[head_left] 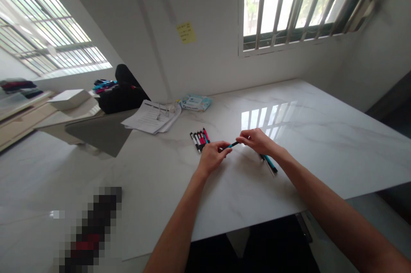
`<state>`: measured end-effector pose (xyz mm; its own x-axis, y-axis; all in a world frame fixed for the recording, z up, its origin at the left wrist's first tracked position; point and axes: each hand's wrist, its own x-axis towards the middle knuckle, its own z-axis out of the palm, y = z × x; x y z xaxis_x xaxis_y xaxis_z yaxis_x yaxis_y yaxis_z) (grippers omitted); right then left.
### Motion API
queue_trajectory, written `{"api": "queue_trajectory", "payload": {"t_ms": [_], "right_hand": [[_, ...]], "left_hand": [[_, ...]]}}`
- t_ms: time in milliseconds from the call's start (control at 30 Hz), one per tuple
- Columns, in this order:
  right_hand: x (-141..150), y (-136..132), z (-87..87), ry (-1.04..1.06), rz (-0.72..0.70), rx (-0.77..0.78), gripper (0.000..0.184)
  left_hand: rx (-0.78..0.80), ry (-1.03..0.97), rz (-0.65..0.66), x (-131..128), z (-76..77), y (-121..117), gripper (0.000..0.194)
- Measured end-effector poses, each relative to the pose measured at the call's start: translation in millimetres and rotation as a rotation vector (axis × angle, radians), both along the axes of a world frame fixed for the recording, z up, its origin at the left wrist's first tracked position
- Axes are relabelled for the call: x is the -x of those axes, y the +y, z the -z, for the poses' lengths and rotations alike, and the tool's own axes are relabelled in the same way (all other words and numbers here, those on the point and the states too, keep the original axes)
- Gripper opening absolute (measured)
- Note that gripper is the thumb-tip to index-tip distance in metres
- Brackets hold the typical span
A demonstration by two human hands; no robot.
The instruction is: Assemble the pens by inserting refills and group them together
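Between my two hands, just above the white marbled table (321,136), is a blue and black pen (233,144). My left hand (213,155) pinches its blue end, while the fingertips of my right hand (255,139) close on its black end. A row of several pens (199,136) in red, white and black lies beyond my left hand, partly hidden by it. Below my right wrist lie a blue and black pen (270,163) and a thin pale piece beside it, partly covered by the arm.
Papers (150,118) with a pair of glasses on them lie at the back left, beside a light blue wipes packet (195,103). A grey panel (99,131) and a dark bag (120,95) are farther left. The table's front edge runs below my forearms.
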<state>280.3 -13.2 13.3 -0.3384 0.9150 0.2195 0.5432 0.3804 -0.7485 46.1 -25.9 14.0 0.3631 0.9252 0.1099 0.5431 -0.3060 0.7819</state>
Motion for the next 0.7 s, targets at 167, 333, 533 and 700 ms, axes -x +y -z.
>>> {"api": "queue_trajectory", "payload": {"t_ms": [167,333,533,700], "right_hand": [[1.8,0.5,0.7,-0.1,0.004,-0.017,0.047],[2.5,-0.5,-2.2,-0.039,0.006,-0.003,0.047],[9.6,-2.7,-1.5,0.122,-0.075,0.069,0.043],[18.7,-8.3,-0.5,0.224,-0.116,0.094,0.046]], "left_hand": [[-0.053,0.089,-0.007,-1.2,1.2,-0.8,0.025],[-0.175,0.066,-0.072,-2.2,2.3,-0.8,0.023],[-0.186,-0.275,-0.137,-2.2,-4.9,-2.1,0.023],[-0.151,-0.436,-0.141,-3.2,-4.1,-2.3,0.026]]}}
